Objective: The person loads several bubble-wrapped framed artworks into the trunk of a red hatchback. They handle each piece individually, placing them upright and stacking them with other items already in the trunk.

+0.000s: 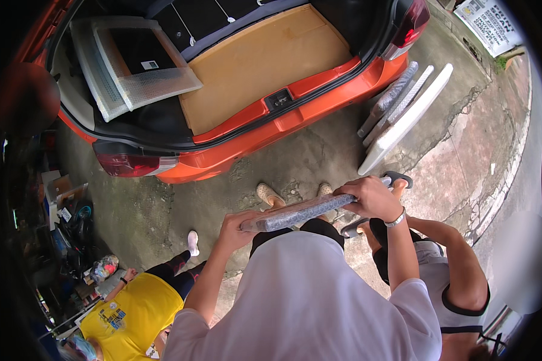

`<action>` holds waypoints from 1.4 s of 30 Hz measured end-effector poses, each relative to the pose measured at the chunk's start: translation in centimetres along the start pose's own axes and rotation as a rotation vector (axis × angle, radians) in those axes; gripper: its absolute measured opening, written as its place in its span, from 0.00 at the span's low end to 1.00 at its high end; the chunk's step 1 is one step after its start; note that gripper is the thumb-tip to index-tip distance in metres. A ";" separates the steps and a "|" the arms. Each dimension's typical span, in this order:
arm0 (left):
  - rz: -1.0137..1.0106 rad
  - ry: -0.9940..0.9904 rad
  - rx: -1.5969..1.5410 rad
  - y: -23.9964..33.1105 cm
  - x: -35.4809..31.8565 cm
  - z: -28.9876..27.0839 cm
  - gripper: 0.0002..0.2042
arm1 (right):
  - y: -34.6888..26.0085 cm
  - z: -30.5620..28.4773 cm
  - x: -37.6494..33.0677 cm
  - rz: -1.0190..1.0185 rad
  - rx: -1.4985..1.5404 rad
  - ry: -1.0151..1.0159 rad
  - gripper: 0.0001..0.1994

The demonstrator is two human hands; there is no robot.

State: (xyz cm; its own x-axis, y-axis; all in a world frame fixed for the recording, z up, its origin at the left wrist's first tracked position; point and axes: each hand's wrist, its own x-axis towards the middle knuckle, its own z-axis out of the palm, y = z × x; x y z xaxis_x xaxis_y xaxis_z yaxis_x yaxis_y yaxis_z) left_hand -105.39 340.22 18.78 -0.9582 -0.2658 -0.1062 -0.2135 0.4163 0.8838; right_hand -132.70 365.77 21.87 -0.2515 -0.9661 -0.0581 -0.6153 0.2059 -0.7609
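Between my two hands I hold a flat, bubble-wrapped panel (301,212) at waist height, seen nearly edge-on. My left hand (239,227) is closed on its left end. My right hand (370,195), below a silver wristwatch, grips the right end from above. Ahead is the open trunk of an orange car (235,159). Inside lie wrapped frames (123,66) on the left, one with a dark face showing through the wrap, and a large tan board (265,66) across the trunk floor.
Several wrapped panels (403,114) lean by the bumper's right end. A person in a yellow shirt (129,316) is at my left; another in a white-and-black sleeveless top (445,277) stands close on my right. Clutter (72,222) lines the left side. The concrete (144,210) is cracked.
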 end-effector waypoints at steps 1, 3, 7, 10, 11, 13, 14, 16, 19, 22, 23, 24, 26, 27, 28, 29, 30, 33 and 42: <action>-0.046 0.018 -0.029 -0.2 -0.2 0.2 0.16 | 0.3 0.3 -0.2 -0.009 -0.013 -0.036 0.12; -0.142 0.013 -0.044 -0.9 -0.9 0.5 0.15 | 0.5 1.1 0.0 -0.049 -0.014 -0.072 0.13; -0.256 0.031 -0.206 -3.0 -2.8 1.5 0.16 | 0.3 2.4 1.1 -0.035 -0.098 -0.206 0.17; -0.273 0.077 -0.274 -4.9 -3.7 0.9 0.16 | -1.2 3.2 2.3 -0.061 -0.129 -0.214 0.19; -0.260 0.078 -0.227 -5.5 -3.8 0.5 0.16 | -1.8 3.6 2.9 -0.089 -0.105 -0.158 0.21; -0.222 0.096 -0.186 -6.8 -3.9 -0.2 0.16 | -3.5 4.5 4.0 -0.081 -0.163 -0.127 0.21; -0.166 0.094 -0.161 -7.7 -3.8 -0.4 0.16 | -4.3 5.0 4.6 -0.062 -0.193 -0.152 0.20; -0.171 0.118 -0.187 -9.7 -4.0 -0.8 0.16 | -5.4 6.2 5.7 -0.049 -0.233 -0.184 0.19; -0.156 0.191 -0.149 -12.7 -5.4 -0.8 0.15 | -6.2 8.0 7.4 -0.075 -0.272 -0.272 0.19; -0.264 0.244 -0.183 -14.4 -7.7 -0.3 0.16 | -6.3 9.8 9.0 -0.160 -0.294 -0.317 0.21; -0.269 0.253 -0.211 -14.9 -8.3 -0.3 0.17 | -6.3 10.3 9.6 -0.185 -0.309 -0.350 0.20; -0.323 0.285 -0.208 -15.2 -9.0 -0.2 0.17 | -6.4 10.8 10.2 -0.214 -0.314 -0.374 0.20; -0.334 0.365 -0.213 -15.4 -10.7 0.4 0.19 | -6.7 11.5 11.2 -0.253 -0.345 -0.458 0.16; -0.366 0.414 -0.231 -15.2 -11.4 1.1 0.21 | -6.9 11.7 11.7 -0.288 -0.351 -0.475 0.15; -0.367 0.453 -0.239 -15.1 -12.2 1.7 0.24 | -7.1 12.2 12.2 -0.322 -0.349 -0.483 0.14; -0.372 0.486 -0.214 -15.2 -13.1 1.9 0.26 | -7.4 12.9 12.9 -0.360 -0.329 -0.473 0.13; -0.434 0.649 -0.173 -15.2 -13.7 2.8 0.29 | -7.7 13.3 13.4 -0.351 -0.322 -0.497 0.13; -0.643 1.064 -0.108 -14.5 -14.7 7.5 0.36 | -8.3 15.1 15.5 -0.386 -0.387 -0.558 0.14; -0.924 1.664 -1.210 -15.9 -22.8 22.0 0.25 | -10.4 24.9 20.1 -0.367 -0.300 -0.516 0.11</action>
State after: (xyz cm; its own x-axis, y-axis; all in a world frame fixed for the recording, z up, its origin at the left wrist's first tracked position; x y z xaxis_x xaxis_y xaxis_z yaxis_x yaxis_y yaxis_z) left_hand -84.33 358.81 -2.87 0.4019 -0.5428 -0.7375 0.4340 -0.5963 0.6754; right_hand -112.76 340.28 12.58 0.3530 -0.9166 -0.1879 -0.7912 -0.1852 -0.5828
